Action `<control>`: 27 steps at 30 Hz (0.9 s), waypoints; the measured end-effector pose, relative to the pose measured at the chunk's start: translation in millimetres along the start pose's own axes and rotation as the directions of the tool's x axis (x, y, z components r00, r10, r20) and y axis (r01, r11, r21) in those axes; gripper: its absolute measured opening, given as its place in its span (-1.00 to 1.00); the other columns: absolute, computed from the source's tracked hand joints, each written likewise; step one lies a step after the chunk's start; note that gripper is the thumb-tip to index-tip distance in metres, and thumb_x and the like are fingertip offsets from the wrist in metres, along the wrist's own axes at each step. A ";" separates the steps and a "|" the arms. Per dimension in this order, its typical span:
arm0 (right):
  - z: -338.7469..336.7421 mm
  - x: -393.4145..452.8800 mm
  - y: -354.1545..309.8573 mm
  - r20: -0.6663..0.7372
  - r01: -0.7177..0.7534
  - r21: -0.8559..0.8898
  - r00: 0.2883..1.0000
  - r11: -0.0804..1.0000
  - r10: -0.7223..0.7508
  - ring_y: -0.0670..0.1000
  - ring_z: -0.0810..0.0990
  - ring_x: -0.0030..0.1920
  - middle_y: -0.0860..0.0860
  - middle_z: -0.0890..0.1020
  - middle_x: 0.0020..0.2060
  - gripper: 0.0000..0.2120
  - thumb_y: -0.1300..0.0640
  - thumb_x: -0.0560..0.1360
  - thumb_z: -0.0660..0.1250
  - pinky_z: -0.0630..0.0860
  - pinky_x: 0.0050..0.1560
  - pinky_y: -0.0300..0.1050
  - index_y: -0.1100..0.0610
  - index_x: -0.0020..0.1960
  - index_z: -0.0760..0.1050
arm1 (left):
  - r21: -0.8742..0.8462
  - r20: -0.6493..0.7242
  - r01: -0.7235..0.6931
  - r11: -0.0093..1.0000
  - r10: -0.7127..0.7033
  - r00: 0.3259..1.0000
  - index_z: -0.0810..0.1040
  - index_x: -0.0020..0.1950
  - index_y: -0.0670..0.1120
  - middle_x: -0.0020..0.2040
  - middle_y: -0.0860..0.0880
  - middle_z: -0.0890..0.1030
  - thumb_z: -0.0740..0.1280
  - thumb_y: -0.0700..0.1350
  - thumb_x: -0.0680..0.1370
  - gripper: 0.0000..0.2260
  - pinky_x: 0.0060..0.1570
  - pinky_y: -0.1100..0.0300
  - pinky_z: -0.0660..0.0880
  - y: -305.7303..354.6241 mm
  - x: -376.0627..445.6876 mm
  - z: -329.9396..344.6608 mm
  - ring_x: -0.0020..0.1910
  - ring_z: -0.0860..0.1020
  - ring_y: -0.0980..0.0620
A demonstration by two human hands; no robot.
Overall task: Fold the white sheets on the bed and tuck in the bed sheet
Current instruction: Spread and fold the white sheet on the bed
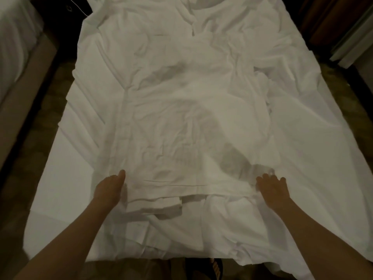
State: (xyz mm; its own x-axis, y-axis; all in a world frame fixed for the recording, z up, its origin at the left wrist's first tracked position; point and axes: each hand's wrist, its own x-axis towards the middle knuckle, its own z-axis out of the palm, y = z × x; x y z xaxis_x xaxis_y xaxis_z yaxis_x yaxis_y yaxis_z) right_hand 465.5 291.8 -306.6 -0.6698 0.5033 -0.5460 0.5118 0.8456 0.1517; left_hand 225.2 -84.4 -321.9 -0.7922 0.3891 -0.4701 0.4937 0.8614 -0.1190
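Note:
A crumpled white sheet point(181, 122), folded into a long strip, lies down the middle of the bed. Under it a white bed sheet point(68, 178) covers the mattress and hangs loose over both sides. My left hand point(110, 188) rests against the strip's near left edge, fingers together and flat, thumb up. My right hand point(272, 187) lies palm down on the strip's near right corner with fingers spread; whether it pinches cloth I cannot tell. Folded layers point(157, 207) bunch between my hands near the foot of the bed.
Another bed with white linen point(14, 47) stands at the left across a narrow carpeted gap point(40, 122). Dark wooden furniture and a pale panel point(351, 37) stand at the right. A dark shoe point(203, 268) shows at the bed's foot.

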 end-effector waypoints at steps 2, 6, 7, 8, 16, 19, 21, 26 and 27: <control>-11.4 1.3 7.5 0.047 -0.008 0.070 0.999 0.998 0.005 0.07 0.51 0.14 -0.03 0.36 -0.29 -0.73 0.18 0.61 0.15 0.34 0.18 -0.03 -0.04 -0.25 0.27 | -0.002 0.031 0.032 1.000 -0.031 0.999 0.39 0.24 -0.07 0.05 -0.11 0.59 0.29 -0.21 0.53 -0.70 -0.12 0.13 0.48 -7.4 4.2 -11.0 -0.01 0.59 -0.10; -33.9 17.2 20.9 0.010 0.003 -0.055 1.000 0.998 -0.002 0.05 0.60 -0.18 -0.06 0.40 -0.35 -0.64 0.11 0.49 0.39 0.35 -0.17 -0.07 0.00 -0.27 0.21 | -0.029 0.159 0.058 0.998 -0.053 0.986 0.58 0.07 -0.09 0.05 -0.08 0.61 0.37 -0.06 0.53 -0.83 -0.03 0.19 0.51 -28.8 15.1 -32.3 -0.01 0.59 -0.03; -41.9 16.6 20.8 0.006 0.013 -0.124 1.000 0.992 -0.013 0.03 0.62 -0.10 -0.05 0.47 -0.26 -0.74 0.08 0.54 0.32 0.35 -0.14 -0.10 -0.01 -0.21 0.26 | -0.065 0.174 0.065 0.996 -0.052 0.983 0.59 0.06 -0.09 0.03 -0.07 0.62 0.37 -0.04 0.53 -0.82 -0.04 0.19 0.51 -34.3 19.2 -37.7 -0.03 0.60 -0.02; -53.4 16.8 20.2 0.005 -0.003 -0.113 1.000 0.994 0.004 0.02 0.60 0.02 -0.05 0.47 -0.22 -0.79 0.09 0.60 0.20 0.36 -0.07 -0.13 0.01 -0.19 0.29 | -0.106 0.173 0.070 0.992 -0.051 0.984 0.60 0.05 -0.09 0.00 -0.07 0.62 0.38 -0.04 0.52 -0.83 -0.06 0.19 0.51 -38.2 23.8 -45.2 -0.05 0.59 -0.02; -148.7 57.8 11.5 -0.193 -0.070 -0.206 0.981 0.976 0.029 0.05 0.67 -0.12 0.05 0.62 -0.08 -0.83 0.23 0.43 0.41 0.55 -0.17 -0.15 0.16 0.01 0.54 | -0.393 -0.094 0.066 0.917 -0.112 0.989 0.56 -0.20 -0.16 -0.18 -0.13 0.58 0.24 -0.08 0.59 -0.76 -0.18 0.10 0.44 -40.3 88.9 -130.1 -0.14 0.56 -0.14; -180.5 81.1 10.0 -0.182 -0.147 -0.264 0.978 0.953 0.100 0.00 0.63 -0.01 0.02 0.59 0.02 -0.83 0.23 0.54 0.26 0.51 -0.07 -0.19 0.13 0.11 0.50 | -0.456 -0.116 0.086 0.886 -0.155 0.981 0.52 -0.24 -0.15 -0.22 -0.12 0.57 0.21 -0.08 0.59 -0.74 -0.20 0.10 0.40 -40.3 123.4 -163.8 -0.20 0.51 -0.13; -199.9 99.2 7.6 -0.143 -0.189 -0.281 0.978 0.941 0.154 -0.03 0.59 0.06 -0.02 0.55 0.09 -0.78 0.23 0.59 0.15 0.47 -0.02 -0.23 0.09 0.19 0.46 | -0.517 -0.137 0.079 0.852 -0.174 0.975 0.50 -0.29 -0.14 -0.25 -0.13 0.57 0.23 -0.07 0.59 -0.72 -0.22 0.11 0.35 -39.7 146.7 -185.0 -0.22 0.50 -0.14; -244.4 148.8 2.4 -0.228 -0.247 -0.193 0.953 0.949 0.202 0.06 0.62 0.02 0.07 0.59 0.04 -0.81 0.29 0.56 0.19 0.49 -0.06 -0.15 0.18 0.12 0.50 | -0.579 -0.244 -0.003 0.815 -0.171 0.955 0.61 -0.17 -0.19 -0.24 -0.15 0.62 0.22 -0.05 0.61 -0.70 -0.17 0.06 0.45 -34.3 199.5 -229.5 -0.19 0.57 -0.18; -253.2 160.1 2.0 -0.255 -0.251 -0.184 0.946 0.950 0.201 0.07 0.62 0.02 0.08 0.59 0.04 -0.81 0.30 0.56 0.19 0.50 -0.04 -0.14 0.19 0.12 0.51 | -0.579 -0.256 -0.001 0.816 -0.180 0.950 0.63 -0.13 -0.19 -0.20 -0.15 0.63 0.21 -0.04 0.62 -0.69 -0.13 0.06 0.47 -34.2 209.7 -237.4 -0.17 0.58 -0.18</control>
State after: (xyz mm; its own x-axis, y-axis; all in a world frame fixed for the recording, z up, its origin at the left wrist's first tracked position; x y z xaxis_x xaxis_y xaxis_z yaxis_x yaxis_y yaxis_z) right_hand 223.1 419.1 -185.1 -0.6682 0.6911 -0.2755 0.5554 0.7097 0.4334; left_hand -43.0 45.2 -208.8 -0.9331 0.2980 -0.2015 0.1961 0.8909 0.4097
